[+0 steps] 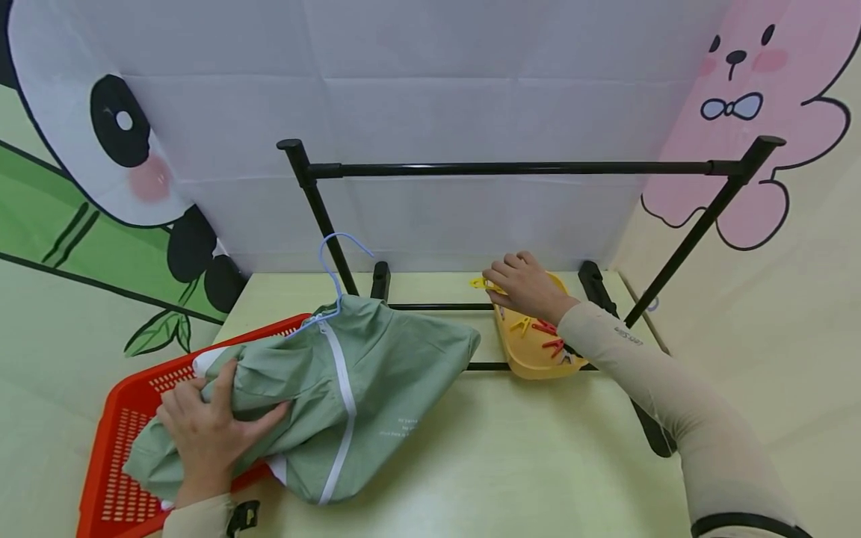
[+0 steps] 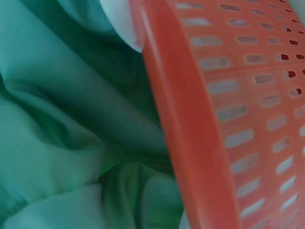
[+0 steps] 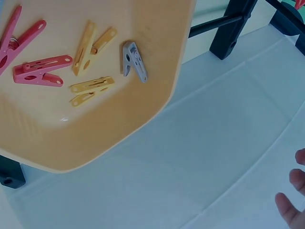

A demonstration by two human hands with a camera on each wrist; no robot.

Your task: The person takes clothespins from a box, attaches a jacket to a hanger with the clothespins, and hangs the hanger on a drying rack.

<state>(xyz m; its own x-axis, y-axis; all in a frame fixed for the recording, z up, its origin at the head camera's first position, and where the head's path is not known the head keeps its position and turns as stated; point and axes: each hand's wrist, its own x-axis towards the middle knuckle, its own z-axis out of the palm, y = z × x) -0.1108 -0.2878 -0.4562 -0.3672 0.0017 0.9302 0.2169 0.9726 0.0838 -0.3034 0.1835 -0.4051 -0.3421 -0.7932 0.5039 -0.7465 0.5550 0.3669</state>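
A green jacket [image 1: 397, 351] with a white zipper hangs on a light blue hanger [image 1: 334, 273] and lies partly over a red basket [image 1: 117, 418]. My left hand [image 1: 211, 430] rests on the jacket's left part, fingers and thumb spread. Green cloth beside the basket's rim [image 2: 178, 119] fills the left wrist view, where the hand is hidden. Over the yellow basin [image 1: 531, 362], my right hand [image 1: 528, 285] pinches a yellow clothespin [image 1: 479, 283]. In the right wrist view only some fingertips [image 3: 288, 207] of that hand show, at the right edge.
A black rack with a top bar [image 1: 511, 169] stands behind the jacket and basin on the pale table [image 1: 484, 463]. The basin holds pink clothespins [image 3: 43, 71], yellow clothespins [image 3: 93, 86] and a grey clothespin [image 3: 133, 61]. A white backdrop [image 1: 471, 97] rises behind.
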